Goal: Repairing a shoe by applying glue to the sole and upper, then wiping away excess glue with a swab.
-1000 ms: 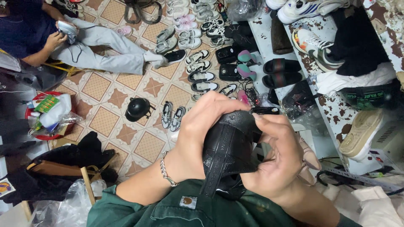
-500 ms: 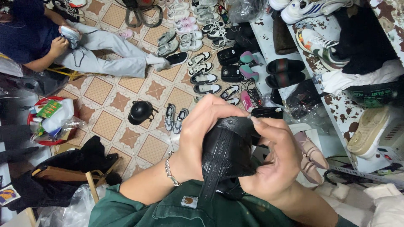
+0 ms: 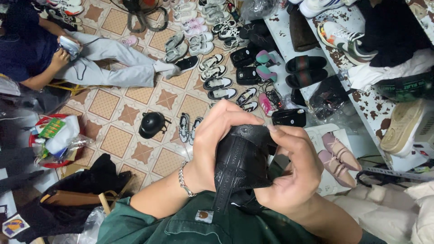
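From the head camera I see both hands closed around 1 black shoe (image 3: 242, 158), held close to the chest above a green garment (image 3: 181, 223). The left hand (image 3: 217, 144) wraps the shoe's left side, fingers curled over the top edge, thumb hidden behind it; a silver chain bracelet (image 3: 183, 178) sits on that wrist. The right hand (image 3: 289, 169) grips the shoe's right side, fingers bent over the upper rim and pressing on it, palm under the lower part. Both grips are closed firmly on the shoe, with no gap showing between fingers and material. A black strap runs down the shoe's front toward the garment. I cannot tell whether the sole or the upper faces the camera. Below the hands, on the patterned tile floor (image 3: 113, 140), a black helmet (image 3: 151, 124) lies just beside a pair of grey sneakers (image 3: 187, 127). Rows of paired sneakers (image 3: 217, 77) stand further up the floor. A pair of pink flats (image 3: 337, 156) rests on a white box to the right of the hands, near a black case (image 3: 289, 117). A pair of black slides (image 3: 305, 70) lies on a white speckled shelf (image 3: 368, 106). At upper left another person in grey trousers (image 3: 108, 63) sits on the floor, hands on a light shoe (image 3: 70, 45). A red basin (image 3: 47, 156) holding packets stands at the left edge.
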